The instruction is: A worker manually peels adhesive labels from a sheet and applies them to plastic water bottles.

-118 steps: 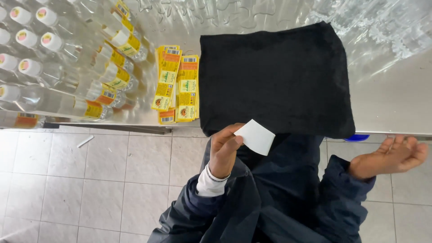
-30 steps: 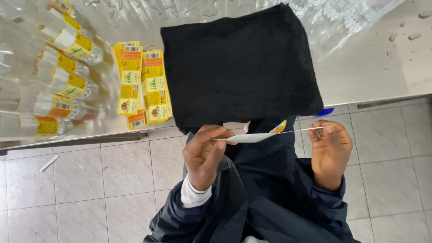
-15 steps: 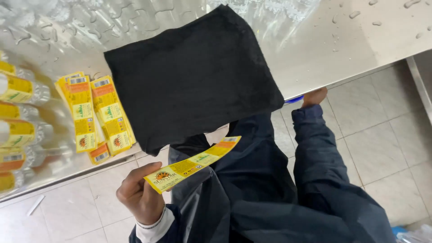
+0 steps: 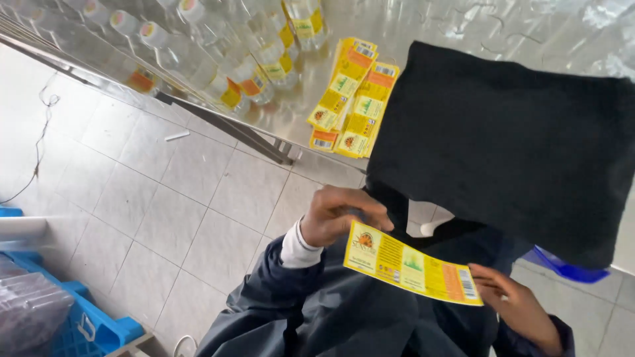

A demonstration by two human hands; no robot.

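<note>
While pinched in both hands' grip, glossy rectangular yellow label [image 4: 411, 264].

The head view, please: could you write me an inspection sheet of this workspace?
Surface: steel table, shiny, water drops on it.
Job's things: yellow label held flat between both hands; stack of labels on the table edge; black cloth overhanging that edge.
Clutter: clear bottles lying in rows, some labelled; white scrap on the floor.
Grippers: left hand pinches the label's left end; right hand holds its right end.
Cables: thin wire on the floor tiles.
Surroundings: blue crate at lower left; blue object under the table.
</note>
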